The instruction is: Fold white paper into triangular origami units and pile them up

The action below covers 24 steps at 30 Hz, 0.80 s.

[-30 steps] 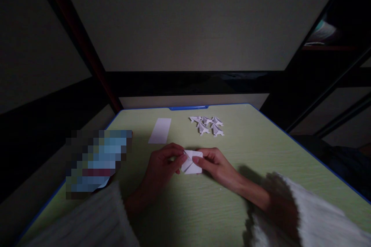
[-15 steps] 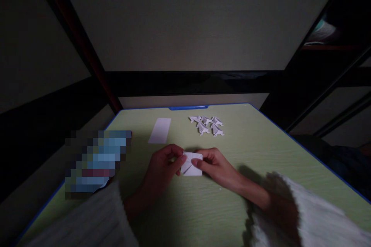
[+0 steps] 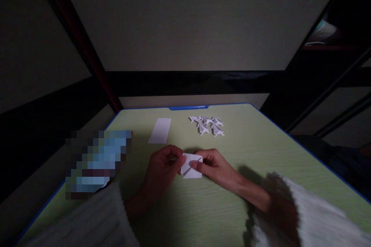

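A small white folded paper is held between both hands above the near middle of the table, with diagonal creases on its face. My left hand pinches its left edge between thumb and fingers. At the right edge, my right hand grips it, thumb lying across the front and fingers behind. The fingers at the back are partly hidden by the paper. Beyond the hands, several white origami figures are grouped together. A flat white paper strip lies to their left.
The pale green table has a blue rim and a blue handle piece at its far edge. A blurred-out bluish object lies at the left side. A wall panel rises behind the table.
The folded paper has tilted slightly between my fingers, and its diagonal flaps look a little more open. Both hands stay nearly in place.
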Each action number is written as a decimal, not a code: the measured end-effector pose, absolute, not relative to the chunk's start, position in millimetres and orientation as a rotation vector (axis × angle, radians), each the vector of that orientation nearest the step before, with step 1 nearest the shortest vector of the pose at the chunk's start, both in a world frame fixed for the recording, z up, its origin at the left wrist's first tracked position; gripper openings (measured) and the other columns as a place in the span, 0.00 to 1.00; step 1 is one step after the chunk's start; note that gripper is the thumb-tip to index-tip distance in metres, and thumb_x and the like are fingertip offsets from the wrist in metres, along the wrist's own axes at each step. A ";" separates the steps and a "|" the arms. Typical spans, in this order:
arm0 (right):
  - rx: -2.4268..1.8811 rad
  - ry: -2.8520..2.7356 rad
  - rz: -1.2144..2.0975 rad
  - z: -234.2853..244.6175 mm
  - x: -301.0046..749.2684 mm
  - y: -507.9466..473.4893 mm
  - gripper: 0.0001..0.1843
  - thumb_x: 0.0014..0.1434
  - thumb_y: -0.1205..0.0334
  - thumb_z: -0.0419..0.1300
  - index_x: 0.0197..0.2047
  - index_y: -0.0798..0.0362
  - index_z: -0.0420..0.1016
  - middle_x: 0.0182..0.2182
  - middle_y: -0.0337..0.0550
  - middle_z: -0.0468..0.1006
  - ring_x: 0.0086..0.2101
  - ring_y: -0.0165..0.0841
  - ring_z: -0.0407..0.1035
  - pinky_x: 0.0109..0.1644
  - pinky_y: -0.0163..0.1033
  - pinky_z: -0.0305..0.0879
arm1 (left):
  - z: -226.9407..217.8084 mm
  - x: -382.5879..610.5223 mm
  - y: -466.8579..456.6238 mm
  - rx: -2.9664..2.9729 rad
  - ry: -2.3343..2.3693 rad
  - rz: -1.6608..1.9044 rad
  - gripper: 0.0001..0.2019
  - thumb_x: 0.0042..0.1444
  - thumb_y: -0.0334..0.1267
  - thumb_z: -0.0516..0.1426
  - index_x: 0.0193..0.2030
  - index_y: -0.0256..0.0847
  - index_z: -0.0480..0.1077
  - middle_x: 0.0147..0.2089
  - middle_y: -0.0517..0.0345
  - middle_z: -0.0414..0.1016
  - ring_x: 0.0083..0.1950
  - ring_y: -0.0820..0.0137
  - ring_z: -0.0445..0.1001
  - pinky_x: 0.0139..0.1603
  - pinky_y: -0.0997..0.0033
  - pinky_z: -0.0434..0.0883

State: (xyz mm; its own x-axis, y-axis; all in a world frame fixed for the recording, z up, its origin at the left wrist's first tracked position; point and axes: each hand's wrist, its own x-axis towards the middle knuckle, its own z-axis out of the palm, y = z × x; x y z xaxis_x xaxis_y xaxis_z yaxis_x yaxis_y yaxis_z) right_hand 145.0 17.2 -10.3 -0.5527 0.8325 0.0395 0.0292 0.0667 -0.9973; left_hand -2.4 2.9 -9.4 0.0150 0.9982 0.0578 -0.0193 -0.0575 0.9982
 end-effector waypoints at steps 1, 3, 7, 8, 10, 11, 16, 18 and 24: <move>-0.878 -1.688 1.554 -10.5 144.5 17.0 0.12 0.49 0.59 0.55 0.22 0.60 0.67 0.16 0.33 0.61 0.18 0.21 0.52 0.20 0.29 0.47 | -9.8 -2.0 2.9 1.249 1.153 1.248 0.06 0.39 0.31 0.57 0.20 0.35 0.61 0.22 0.66 0.64 0.17 0.81 0.63 0.17 0.82 0.61; -0.895 -1.686 1.546 -10.8 144.0 16.9 0.11 0.48 0.60 0.56 0.22 0.60 0.67 0.16 0.33 0.61 0.17 0.21 0.52 0.19 0.28 0.47 | -10.7 -1.4 2.9 1.259 1.129 1.246 0.06 0.40 0.31 0.56 0.20 0.35 0.62 0.22 0.65 0.65 0.17 0.82 0.63 0.17 0.82 0.61; -0.870 -1.687 1.547 -9.6 145.2 16.5 0.11 0.48 0.61 0.55 0.21 0.60 0.67 0.16 0.34 0.62 0.18 0.21 0.52 0.20 0.28 0.47 | -12.2 -1.8 3.7 1.247 1.090 1.217 0.05 0.40 0.31 0.56 0.20 0.35 0.61 0.21 0.66 0.64 0.17 0.82 0.62 0.17 0.82 0.61; -0.865 -1.683 1.546 -9.2 145.8 16.4 0.11 0.48 0.61 0.55 0.21 0.60 0.66 0.16 0.34 0.62 0.18 0.21 0.52 0.20 0.28 0.48 | -12.6 -2.0 4.1 1.249 1.074 1.190 0.06 0.40 0.32 0.56 0.20 0.36 0.61 0.20 0.66 0.63 0.16 0.81 0.62 0.17 0.82 0.61; -0.855 -1.671 1.545 -8.4 146.9 16.1 0.11 0.48 0.61 0.55 0.21 0.60 0.66 0.16 0.34 0.62 0.18 0.21 0.52 0.20 0.28 0.47 | -13.7 -2.4 5.3 1.253 1.040 1.125 0.06 0.41 0.33 0.55 0.21 0.37 0.59 0.18 0.68 0.62 0.15 0.81 0.62 0.16 0.82 0.61; -0.845 -1.667 1.546 -8.2 147.4 15.9 0.11 0.48 0.61 0.55 0.21 0.60 0.66 0.16 0.34 0.62 0.18 0.21 0.52 0.20 0.28 0.47 | -14.6 -2.4 5.9 1.256 1.029 1.097 0.07 0.41 0.34 0.55 0.22 0.37 0.59 0.17 0.69 0.61 0.15 0.81 0.61 0.15 0.82 0.61; -0.775 -1.661 1.578 -9.1 147.6 15.7 0.11 0.50 0.60 0.55 0.22 0.60 0.66 0.17 0.35 0.65 0.19 0.22 0.56 0.21 0.28 0.50 | -19.7 -2.1 7.8 1.350 1.035 0.963 0.08 0.44 0.38 0.54 0.22 0.37 0.60 0.17 0.68 0.60 0.15 0.80 0.61 0.13 0.83 0.60; -0.763 -1.654 1.594 -10.1 147.1 15.8 0.11 0.49 0.60 0.55 0.22 0.60 0.67 0.18 0.37 0.67 0.19 0.23 0.57 0.22 0.29 0.52 | -20.6 -2.4 7.7 1.387 1.054 0.929 0.10 0.45 0.39 0.53 0.20 0.36 0.60 0.16 0.68 0.61 0.15 0.81 0.60 0.13 0.83 0.60; -0.787 -1.672 1.602 -10.3 145.7 15.9 0.11 0.49 0.60 0.55 0.22 0.60 0.67 0.18 0.37 0.68 0.19 0.23 0.58 0.22 0.30 0.51 | -18.7 -3.6 5.5 1.329 1.084 0.936 0.11 0.43 0.40 0.54 0.17 0.36 0.60 0.13 0.67 0.61 0.13 0.80 0.60 0.15 0.82 0.59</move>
State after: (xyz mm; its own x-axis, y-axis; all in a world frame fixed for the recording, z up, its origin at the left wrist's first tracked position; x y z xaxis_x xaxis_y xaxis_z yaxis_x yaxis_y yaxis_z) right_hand 145.7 15.9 -10.3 -0.5845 0.8087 0.0656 -0.0314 0.0583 -0.9978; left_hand -3.6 5.5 -18.7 0.2621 0.9627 -0.0672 0.0736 0.0495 0.9961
